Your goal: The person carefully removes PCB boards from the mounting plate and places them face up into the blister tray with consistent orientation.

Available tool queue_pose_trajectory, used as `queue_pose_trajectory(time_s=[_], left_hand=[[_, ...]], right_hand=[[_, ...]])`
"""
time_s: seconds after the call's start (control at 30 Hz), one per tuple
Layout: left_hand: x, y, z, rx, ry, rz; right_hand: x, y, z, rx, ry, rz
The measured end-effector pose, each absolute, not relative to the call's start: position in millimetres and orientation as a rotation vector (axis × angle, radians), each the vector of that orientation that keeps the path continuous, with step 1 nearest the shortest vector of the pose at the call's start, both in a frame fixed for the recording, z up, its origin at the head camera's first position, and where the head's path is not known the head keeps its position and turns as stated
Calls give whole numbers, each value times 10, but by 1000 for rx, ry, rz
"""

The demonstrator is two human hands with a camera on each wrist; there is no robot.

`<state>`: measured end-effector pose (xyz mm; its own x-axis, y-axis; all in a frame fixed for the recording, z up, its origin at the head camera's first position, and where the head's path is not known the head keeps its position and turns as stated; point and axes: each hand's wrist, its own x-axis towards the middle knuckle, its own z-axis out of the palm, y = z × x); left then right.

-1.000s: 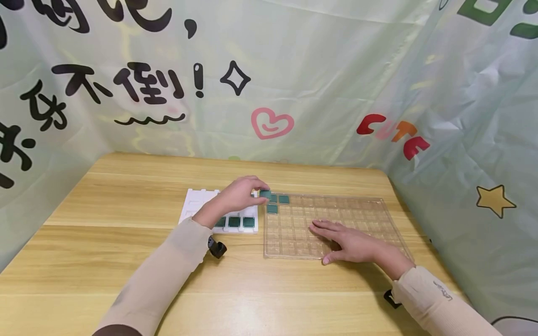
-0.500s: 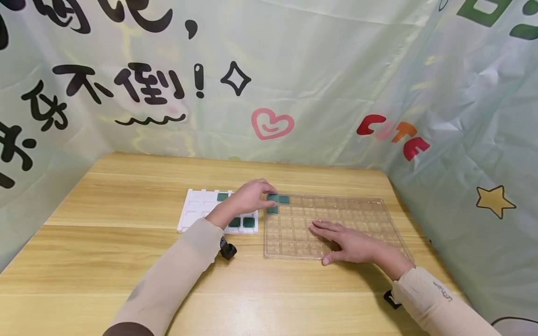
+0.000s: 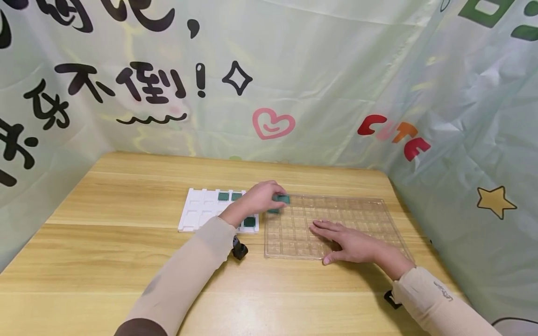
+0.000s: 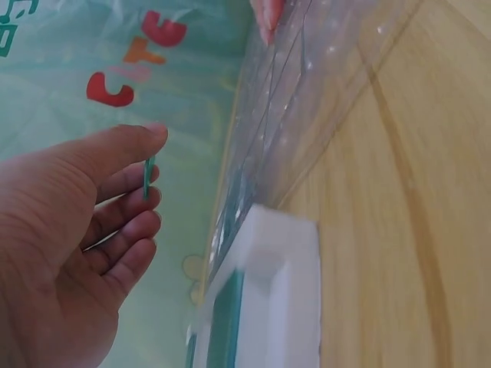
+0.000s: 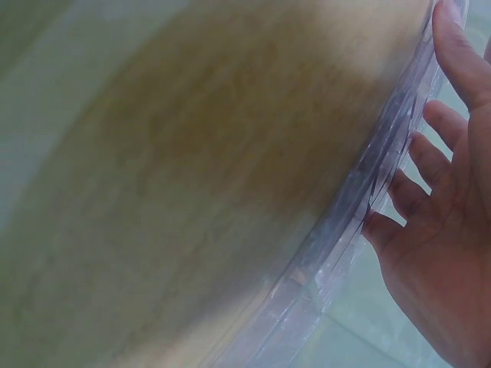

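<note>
My left hand (image 3: 261, 197) pinches a thin square green chip (image 4: 149, 178) between thumb and fingers, seen edge-on in the left wrist view. In the head view that hand hovers over the far left corner of a clear plastic tray (image 3: 290, 240) with many small pockets. Another green chip (image 3: 273, 211) lies in the tray just below the fingers. Spread fairly straight, the fingers of my right hand (image 3: 349, 242) rest on the clear tray near its front middle. In the right wrist view the right hand (image 5: 453, 199) lies along the tray's edge.
Left of the clear tray is a white tray (image 3: 192, 217) with moulded pockets, partly covered by my left forearm. Green chips (image 3: 223, 196) sit in its back row, and one green chip (image 3: 250, 221) in its front right pocket. Printed fabric (image 3: 328, 93) hangs behind the wooden table (image 3: 105, 261).
My left hand has moved right, from the gap between the trays to over the clear tray's far left corner, still pinching a chip. The right hand stays put.
</note>
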<state>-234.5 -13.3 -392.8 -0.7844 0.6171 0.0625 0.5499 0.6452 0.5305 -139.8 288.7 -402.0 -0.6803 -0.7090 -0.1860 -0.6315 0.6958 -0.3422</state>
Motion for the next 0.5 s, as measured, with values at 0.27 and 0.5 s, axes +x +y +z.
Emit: queue_pose_trajectory(time_s=[0.27, 0.5], left_hand=[[-2382, -17, -3986, 963, 2741, 765], [-2402, 61, -4045, 1007, 2750, 677]], right_hand=[[-1400, 2889, -4020, -1065, 2597, -372], [-1402, 2899, -4036, -1092, 2608, -370]])
